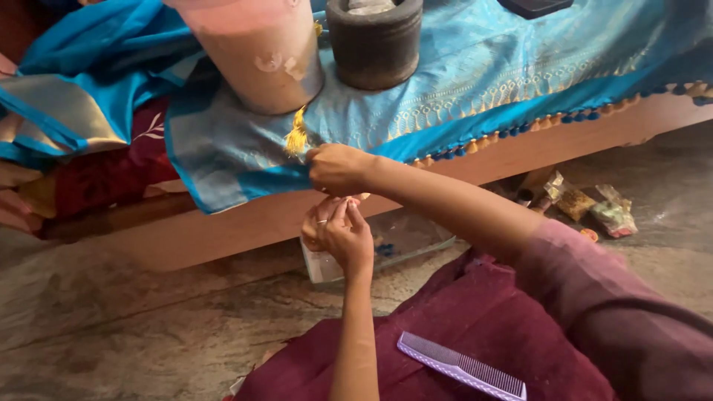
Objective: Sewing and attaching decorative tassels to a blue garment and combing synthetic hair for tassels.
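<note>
We sit on the stone floor (111,319) facing a low wooden surface (245,223), and a blue cloth (460,82) with a gold woven border is spread over it so that its edge hangs toward us within easy reach; two heavy things, a pale cylindrical container (260,59) and a dark stone mortar (375,44), stand on the cloth, and we judge they serve as weights that keep it taut while the edge is worked. Our right hand (338,169) reaches across and its fingers are closed in a pinch on the cloth's edge, just beside a yellow tassel (297,137) that hangs from the border; this grip seems to hold the hem steady and lifted. Our left hand (334,230) sits just below it, fingers drawn narrowly together as if around something fine, perhaps thread, though what it holds is too small to tell. A clear plastic box (394,241) lies on the floor under the hands, near enough to dip into; small packets (594,208) lie farther right beside the surface's base. A lilac comb (460,365) rests on our maroon lap, kept close at hand; another person's fingertips (15,212) show at the far left edge.
</note>
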